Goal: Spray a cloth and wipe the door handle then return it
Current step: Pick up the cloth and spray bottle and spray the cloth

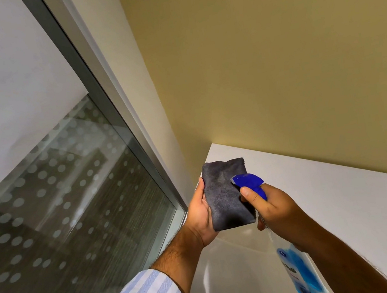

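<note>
Standing over a white counter [317, 178] — left hand [199, 217] grips cloth [225, 196], right hand [276, 209] grips spray bottle [297, 271].

Single head-worn wide-angle view; faces forward and down; close to both hands, above the white worktop [330, 176] corner.

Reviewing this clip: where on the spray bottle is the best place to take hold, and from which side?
Grip the spray bottle at its narrow neck just under the blue trigger head, coming from behind, as the right hand does. The nozzle faces the grey cloth in the left hand, so a rear grip probably leaves the index finger free for the trigger.
</note>
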Demonstrator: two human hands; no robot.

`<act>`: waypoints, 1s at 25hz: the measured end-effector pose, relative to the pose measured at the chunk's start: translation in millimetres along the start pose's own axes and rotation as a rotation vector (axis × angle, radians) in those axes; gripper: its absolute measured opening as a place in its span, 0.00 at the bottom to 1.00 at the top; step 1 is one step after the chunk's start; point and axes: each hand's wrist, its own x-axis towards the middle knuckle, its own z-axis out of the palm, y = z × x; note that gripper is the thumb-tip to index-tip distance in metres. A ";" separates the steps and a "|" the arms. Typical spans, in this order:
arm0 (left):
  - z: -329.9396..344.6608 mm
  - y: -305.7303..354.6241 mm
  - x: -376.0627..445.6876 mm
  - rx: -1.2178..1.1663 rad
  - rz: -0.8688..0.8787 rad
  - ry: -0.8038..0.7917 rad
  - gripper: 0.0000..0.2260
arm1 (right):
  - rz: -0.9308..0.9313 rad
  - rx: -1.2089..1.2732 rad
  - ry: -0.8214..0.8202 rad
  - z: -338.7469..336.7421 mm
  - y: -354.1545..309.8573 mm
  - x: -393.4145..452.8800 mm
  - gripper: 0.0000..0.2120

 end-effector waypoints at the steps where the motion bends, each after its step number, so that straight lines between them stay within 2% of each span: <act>1: -0.1 0.4 -0.4 0.019 0.004 0.019 0.34 | 0.004 0.003 0.013 1.0 1.6 -0.5 0.12; 5: 3.1 0.2 -1.4 0.048 0.011 0.063 0.34 | -0.046 -0.010 0.050 1.2 5.2 -1.6 0.12; 9: 6.0 3.3 -5.1 0.091 0.018 0.055 0.33 | -0.055 -0.066 0.002 -3.5 6.5 -1.2 0.21; 13: 1.9 8.6 -9.6 0.138 0.024 0.083 0.32 | -0.038 0.112 0.052 -8.4 15.6 0.5 0.22; 16: -8.3 15.0 -18.6 0.140 0.046 0.142 0.31 | -0.091 0.250 0.117 -16.2 22.4 4.2 0.19; 20: -27.7 28.6 -41.2 0.089 0.105 0.168 0.30 | -0.101 0.284 0.214 -19.7 33.5 21.8 0.29; 25: -43.5 36.8 -76.6 0.013 0.225 0.181 0.31 | -0.125 0.199 0.219 -8.7 62.2 36.3 0.25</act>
